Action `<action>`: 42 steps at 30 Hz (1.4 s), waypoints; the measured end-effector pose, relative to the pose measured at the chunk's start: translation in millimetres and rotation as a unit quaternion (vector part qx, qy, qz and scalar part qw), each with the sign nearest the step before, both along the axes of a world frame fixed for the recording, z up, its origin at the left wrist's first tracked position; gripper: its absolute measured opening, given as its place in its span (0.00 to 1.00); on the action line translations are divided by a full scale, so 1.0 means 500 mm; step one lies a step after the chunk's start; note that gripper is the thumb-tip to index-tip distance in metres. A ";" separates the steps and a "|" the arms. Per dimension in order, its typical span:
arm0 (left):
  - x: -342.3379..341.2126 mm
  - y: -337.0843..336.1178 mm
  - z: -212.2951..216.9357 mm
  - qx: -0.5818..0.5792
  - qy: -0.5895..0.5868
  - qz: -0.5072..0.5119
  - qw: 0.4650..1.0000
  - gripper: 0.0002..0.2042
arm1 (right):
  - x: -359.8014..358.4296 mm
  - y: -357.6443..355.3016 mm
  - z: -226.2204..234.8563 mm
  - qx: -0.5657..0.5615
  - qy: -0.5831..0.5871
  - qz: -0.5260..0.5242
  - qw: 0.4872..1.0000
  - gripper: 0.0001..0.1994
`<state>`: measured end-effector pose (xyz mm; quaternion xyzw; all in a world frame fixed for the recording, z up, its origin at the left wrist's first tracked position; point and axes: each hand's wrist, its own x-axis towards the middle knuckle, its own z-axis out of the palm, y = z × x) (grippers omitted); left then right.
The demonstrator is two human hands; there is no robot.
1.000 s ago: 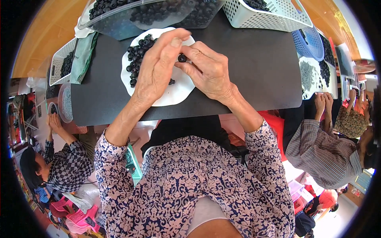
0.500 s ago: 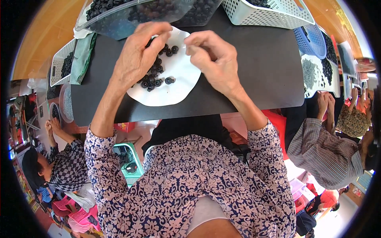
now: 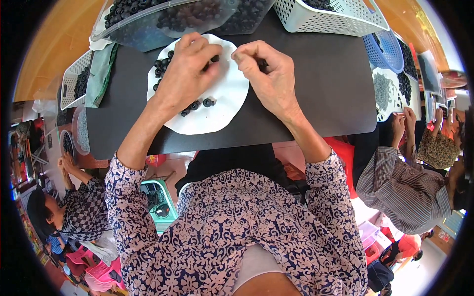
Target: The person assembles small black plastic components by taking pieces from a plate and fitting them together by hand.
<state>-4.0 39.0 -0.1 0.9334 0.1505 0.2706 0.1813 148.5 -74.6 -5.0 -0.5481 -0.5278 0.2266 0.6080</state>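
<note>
A round white plate with a wavy rim (image 3: 224,111) lies before me on the dark table, bearing several small black ring-like parts (image 3: 208,102). My left hand (image 3: 185,74) is above the plate, its fingers curled with a black part (image 3: 215,58) at the fingertips. Close by on the right, over the plate's edge, my right hand (image 3: 271,79) is closed, thumb pressed to forefinger. Another black part (image 3: 262,64) shows inside its curled fingers. Whatever the right thumb and forefinger pinch is too small to make out. The left hand hides some of the parts on the plate.
Behind the plate stands a clear tub (image 3: 182,19) full of black parts. A white perforated basket (image 3: 331,22) and a blue basket (image 3: 387,52) stand farther right. Green cloth (image 3: 101,76) hangs at the table's left. People sit at work on both sides (image 3: 79,207).
My left hand has shifted right across the plate toward the right hand, and a black part now shows at its fingertips. The right hand has barely moved.
</note>
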 end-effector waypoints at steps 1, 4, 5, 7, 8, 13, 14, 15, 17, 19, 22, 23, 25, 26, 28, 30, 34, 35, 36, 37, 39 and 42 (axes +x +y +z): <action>-0.001 -0.005 0.004 0.000 -0.001 -0.001 1.000 0.12 | -0.002 0.001 0.000 0.030 -0.033 -0.010 0.999 0.05; -0.009 -0.029 0.028 -0.306 -0.087 0.041 0.947 0.10 | -0.012 -0.010 0.020 0.000 -0.074 -0.020 0.997 0.10; -0.013 -0.035 0.036 -0.439 -0.094 0.044 0.892 0.10 | -0.016 -0.012 0.022 0.000 -0.074 -0.018 0.997 0.10; -0.016 -0.046 0.040 -0.563 -0.100 0.045 0.819 0.10 | -0.024 -0.013 0.026 0.037 -0.137 -0.021 0.990 0.14; -0.015 -0.052 0.038 -0.584 -0.105 0.042 0.804 0.10 | -0.025 -0.013 0.024 0.037 -0.138 -0.022 0.990 0.14; -0.019 -0.054 0.031 -0.629 -0.109 0.010 0.770 0.12 | -0.017 -0.005 0.006 0.068 -0.113 -0.010 0.991 0.13; -0.020 -0.052 0.035 -0.668 -0.122 -0.013 0.734 0.12 | -0.016 -0.003 0.004 0.068 -0.113 -0.009 0.991 0.13; -0.020 -0.051 0.038 -0.706 -0.133 -0.036 0.695 0.13 | -0.014 -0.003 0.002 0.069 -0.094 -0.002 0.993 0.13; -0.024 -0.046 0.045 -0.712 -0.122 -0.044 0.690 0.12 | -0.011 -0.004 0.002 0.071 -0.076 0.008 0.995 0.13; -0.028 -0.041 0.044 -0.719 -0.109 -0.053 0.685 0.12 | -0.007 -0.007 0.008 0.043 -0.076 0.045 0.995 0.15; -0.027 -0.037 0.034 -0.733 -0.106 -0.063 0.669 0.10 | -0.009 -0.010 0.016 0.029 -0.085 0.039 0.995 0.14; -0.025 -0.039 0.031 -0.733 -0.116 -0.050 0.669 0.09 | -0.011 -0.011 0.019 0.028 -0.085 0.038 0.995 0.14; -0.022 -0.045 0.029 -0.732 -0.126 -0.036 0.668 0.09 | -0.017 -0.013 0.023 0.046 -0.144 0.012 0.988 0.14; -0.023 -0.049 0.030 -0.733 -0.124 -0.021 0.669 0.09 | -0.018 -0.011 0.020 0.046 -0.144 0.013 0.988 0.14; -0.020 -0.060 0.035 -0.733 -0.122 -0.006 0.669 0.08 | -0.016 -0.007 0.009 0.086 -0.197 -0.013 0.977 0.16; -0.014 -0.070 0.046 -0.720 -0.138 0.010 0.680 0.08 | -0.015 -0.007 0.004 0.086 -0.196 -0.013 0.977 0.16; -0.024 -0.055 0.022 -0.641 -0.124 -0.007 0.757 0.12 | -0.022 -0.010 0.011 0.078 -0.194 -0.012 0.978 0.17; -0.020 -0.056 0.030 -0.570 -0.123 0.031 0.812 0.15 | -0.022 -0.012 0.014 0.077 -0.193 -0.011 0.978 0.17; -0.016 -0.057 0.036 -0.493 -0.121 0.069 0.859 0.18 | -0.021 -0.014 0.018 0.061 -0.190 0.008 0.980 0.17; -0.009 -0.061 0.039 -0.494 -0.122 0.070 0.858 0.18 | -0.022 -0.016 0.020 0.045 -0.186 0.027 0.981 0.16; 0.007 -0.065 0.041 -0.518 -0.168 0.052 0.837 0.21 | -0.027 -0.018 0.019 0.044 -0.178 0.041 0.982 0.16; 0.020 -0.065 0.037 -0.544 -0.180 -0.010 0.819 0.22 | -0.028 -0.017 0.016 0.046 -0.173 0.053 0.982 0.16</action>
